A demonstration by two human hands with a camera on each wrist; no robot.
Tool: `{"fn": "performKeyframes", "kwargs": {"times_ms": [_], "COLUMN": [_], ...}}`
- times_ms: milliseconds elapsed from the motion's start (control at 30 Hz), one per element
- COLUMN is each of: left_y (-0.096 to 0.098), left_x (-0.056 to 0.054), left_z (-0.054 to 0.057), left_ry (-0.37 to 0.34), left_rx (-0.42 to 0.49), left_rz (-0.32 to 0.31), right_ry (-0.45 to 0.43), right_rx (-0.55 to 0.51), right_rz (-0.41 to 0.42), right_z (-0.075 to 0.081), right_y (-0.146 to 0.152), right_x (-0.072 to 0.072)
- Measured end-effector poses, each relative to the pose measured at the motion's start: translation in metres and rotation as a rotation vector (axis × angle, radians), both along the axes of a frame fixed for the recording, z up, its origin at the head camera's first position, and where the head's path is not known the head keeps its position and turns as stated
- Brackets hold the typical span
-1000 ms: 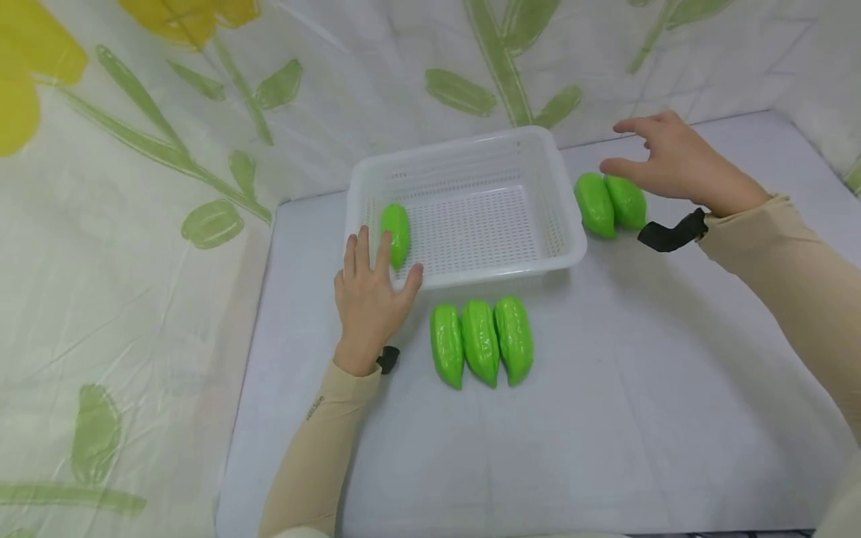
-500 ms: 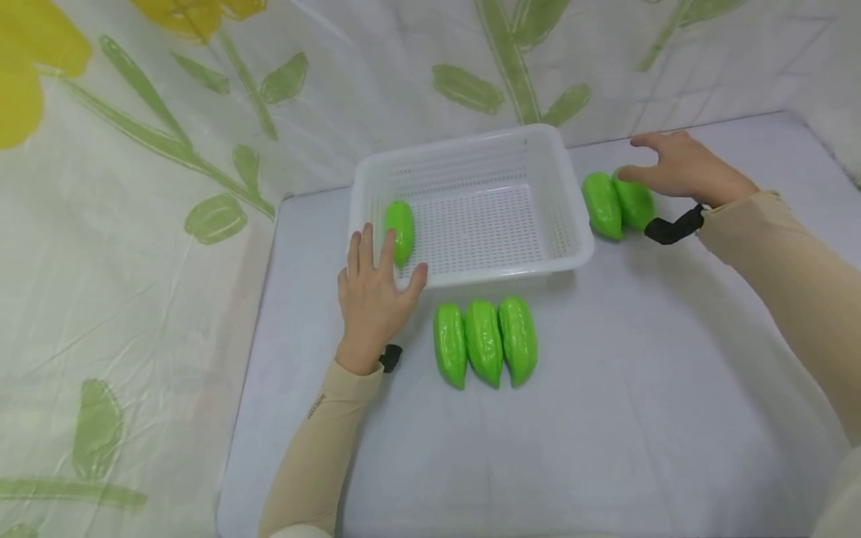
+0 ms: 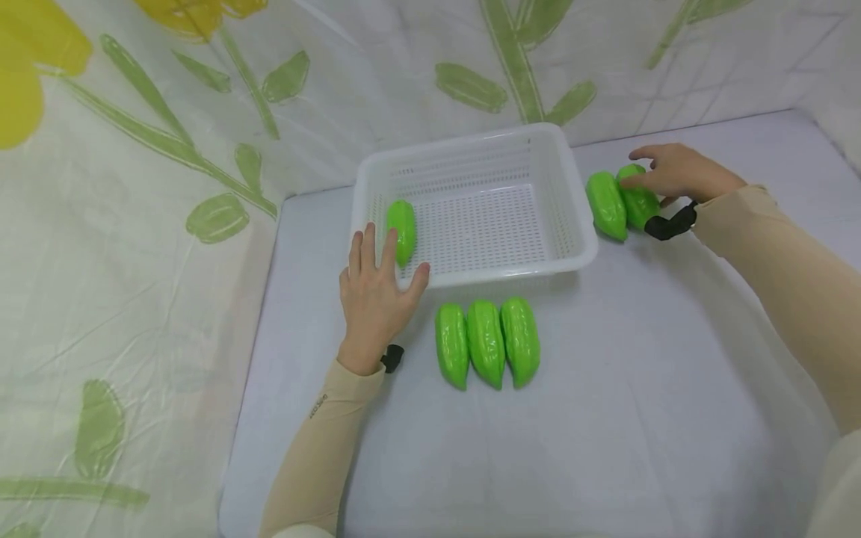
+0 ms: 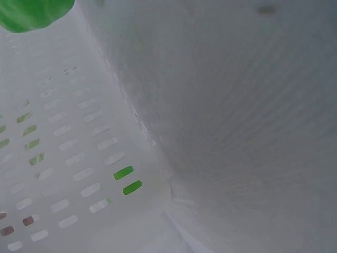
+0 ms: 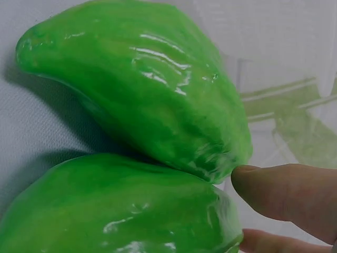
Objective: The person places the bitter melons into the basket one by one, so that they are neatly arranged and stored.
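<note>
My left hand (image 3: 377,299), fingers spread, lies over the near left edge of a white perforated plastic basket (image 3: 474,280). Inside the basket is one glossy green, ridged, elongated fruit (image 3: 401,230), partly behind the fingers. At the right, my right hand (image 3: 682,172) is over the right-hand of two similar green fruits (image 3: 635,202), thumb across its top and index finger reaching past it. In the right wrist view the thumb (image 5: 287,195) is at the blunt ends of both fruits, with another finger below. The left-hand fruit (image 3: 607,205) leans against its neighbour beside the basket.
Three more green fruits (image 3: 487,344) lie side by side in front of the basket, pointed ends toward me. All stands on a table with a pale cloth (image 3: 538,463). A flower-printed curtain (image 3: 403,82) hangs along the back and left. Black straps with cameras sit on both wrists.
My right hand has come down and toward me onto the right-hand fruit beside the basket. The left hand holds its place at the basket edge. The head view shifted slightly.
</note>
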State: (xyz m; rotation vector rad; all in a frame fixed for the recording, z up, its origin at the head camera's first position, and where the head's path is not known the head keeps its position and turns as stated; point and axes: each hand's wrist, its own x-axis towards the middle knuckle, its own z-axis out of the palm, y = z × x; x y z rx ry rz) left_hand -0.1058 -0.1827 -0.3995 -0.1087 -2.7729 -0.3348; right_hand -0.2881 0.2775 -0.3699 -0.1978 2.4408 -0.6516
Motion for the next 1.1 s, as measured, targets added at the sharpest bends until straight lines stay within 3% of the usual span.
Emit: {"fn": "performKeyframes", "kwargs": {"times_ms": [600, 1100], "left_y": [-0.0015, -0.0009], "left_x": [-0.0021, -0.0018], "left_z": [-0.0043, -0.0027], "left_ry": [0.06, 0.036], "left_rx": [-0.019, -0.005], "left_rz": [-0.019, -0.013], "right_ry": [-0.012, 0.025], "right_rx": [-0.023, -0.016], "right_rz": [-0.03, -0.019], "right_z": [-0.0087, -0.0012], "right_y": [0.002, 0.0059], "right_x": [-0.0037, -0.004]}}
